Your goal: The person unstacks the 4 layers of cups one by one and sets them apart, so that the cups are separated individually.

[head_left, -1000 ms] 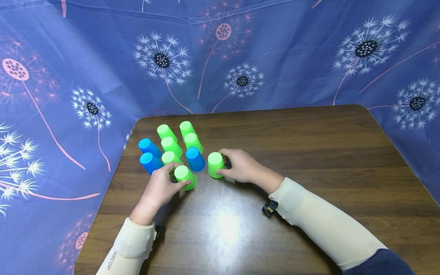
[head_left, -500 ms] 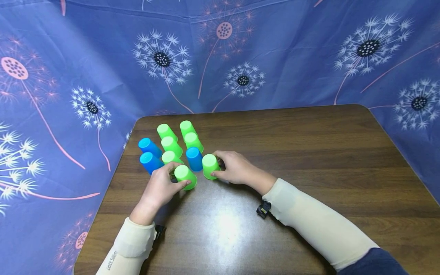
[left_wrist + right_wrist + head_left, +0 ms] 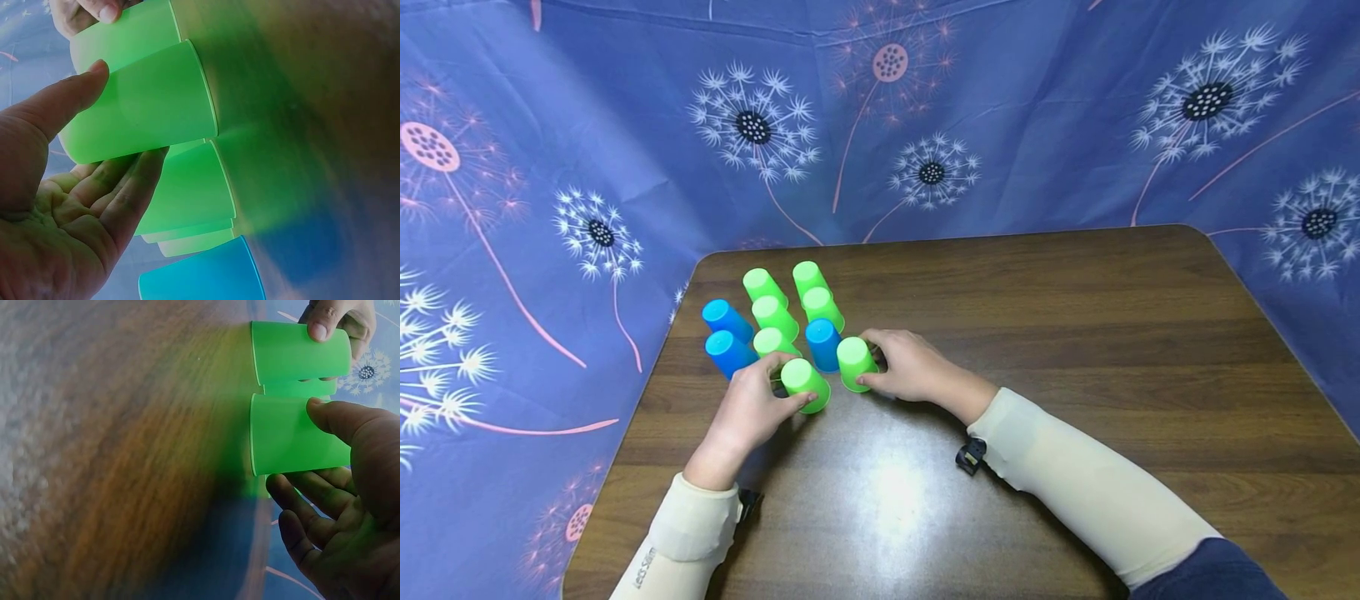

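Note:
My left hand (image 3: 751, 410) grips a green plastic cup (image 3: 805, 386) between thumb and fingers, at the front of a group of upside-down cups. To its right, my right hand (image 3: 917, 367) holds another green cup (image 3: 856, 364) by its side. Both cups stand mouth down. A blue cup (image 3: 823, 345) stands just behind and left of the right-hand cup. In the left wrist view, the thumb and fingers lie on opposite sides of the held green cup (image 3: 144, 103). Likewise, the right wrist view has the right-hand cup (image 3: 300, 434) between thumb and fingertips.
Behind the hands, several green cups (image 3: 775, 317) stand in rows leading away. Two blue cups (image 3: 730, 354) are at the left of the group. The brown wooden table (image 3: 1060, 325) ends at a blue dandelion-print cloth (image 3: 1037, 125).
My right hand has slid its green cup a little to the left, closer to the blue cup and the left-hand cup. The left hand has stayed in place on its cup.

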